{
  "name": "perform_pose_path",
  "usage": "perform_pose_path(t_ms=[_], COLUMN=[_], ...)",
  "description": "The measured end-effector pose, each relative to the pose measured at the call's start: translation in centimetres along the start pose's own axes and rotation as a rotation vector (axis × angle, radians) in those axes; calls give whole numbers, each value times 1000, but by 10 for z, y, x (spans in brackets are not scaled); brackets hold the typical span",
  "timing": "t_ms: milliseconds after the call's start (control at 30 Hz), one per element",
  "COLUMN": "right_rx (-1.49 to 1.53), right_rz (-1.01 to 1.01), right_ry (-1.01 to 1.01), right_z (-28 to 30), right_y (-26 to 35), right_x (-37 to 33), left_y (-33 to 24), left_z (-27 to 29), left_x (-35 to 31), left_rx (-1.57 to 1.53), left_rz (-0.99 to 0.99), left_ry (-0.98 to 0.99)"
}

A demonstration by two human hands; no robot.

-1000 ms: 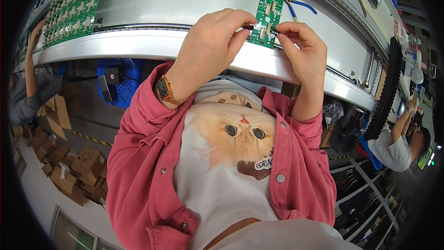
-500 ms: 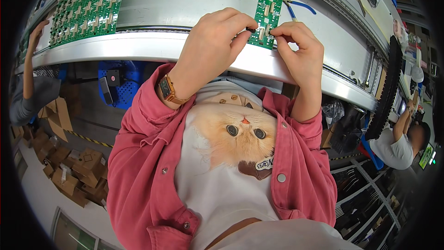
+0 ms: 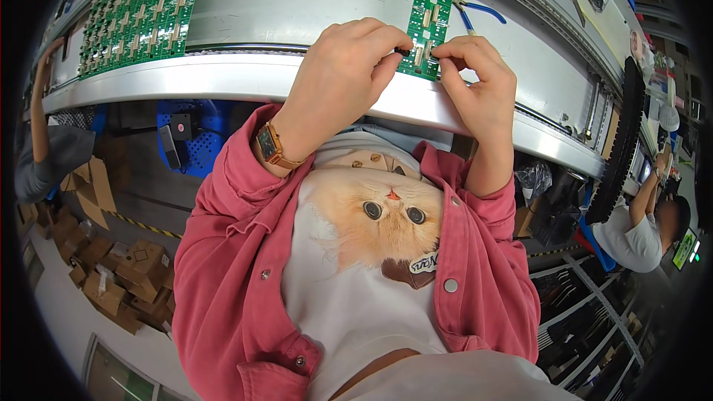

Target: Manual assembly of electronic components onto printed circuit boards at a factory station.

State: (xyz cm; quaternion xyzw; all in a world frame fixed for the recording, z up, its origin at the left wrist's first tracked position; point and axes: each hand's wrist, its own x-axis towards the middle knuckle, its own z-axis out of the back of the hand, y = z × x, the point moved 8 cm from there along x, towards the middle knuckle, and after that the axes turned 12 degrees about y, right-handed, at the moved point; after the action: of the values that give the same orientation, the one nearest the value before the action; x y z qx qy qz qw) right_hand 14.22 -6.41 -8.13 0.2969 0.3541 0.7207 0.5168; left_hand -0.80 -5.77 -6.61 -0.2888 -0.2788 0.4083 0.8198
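A narrow green circuit board strip (image 3: 425, 24) with pale connectors lies across the metal rail line in front of me. My left hand (image 3: 343, 68) is closed in a pinch at its left edge, gripping a small black part (image 3: 402, 51) whose kind I cannot make out. On the opposite edge, my right hand (image 3: 481, 83) has thumb and forefinger pinched near a connector at the near end. Whatever sits between those right fingertips is too small to name. Blue-handled pliers (image 3: 483, 12) lie just beyond my right hand.
A large panel of green circuit boards (image 3: 141, 18) rests on the line at far left, near a co-worker's arm (image 3: 41, 104). The metal front rail (image 3: 238, 76) runs between me and the work. Another person (image 3: 631, 234) works at far right. Cardboard boxes (image 3: 141, 267) are piled at lower left.
Both hands stay almost in place at the board strip, with only a slight shift. The co-worker's arm at far left has moved a little.
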Motion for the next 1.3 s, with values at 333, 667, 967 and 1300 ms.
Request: perform_pose_path(t_ms=[333, 667, 967, 1300], right_rx=[-16, -756, -858, -745], right_rz=[43, -60, 93, 242], right_ry=[-60, 83, -179, -298], right_z=[12, 105, 111, 107], right_y=[9, 6, -37, -24], right_x=[-1, 97, 174, 160], left_y=[0, -12, -24, -28], left_z=[3, 16, 21, 6], left_x=[3, -6, -14, -6], left_rx=[1, -16, 99, 116], left_rz=[-12, -16, -10, -20], left_ry=[1, -18, -1, 30])
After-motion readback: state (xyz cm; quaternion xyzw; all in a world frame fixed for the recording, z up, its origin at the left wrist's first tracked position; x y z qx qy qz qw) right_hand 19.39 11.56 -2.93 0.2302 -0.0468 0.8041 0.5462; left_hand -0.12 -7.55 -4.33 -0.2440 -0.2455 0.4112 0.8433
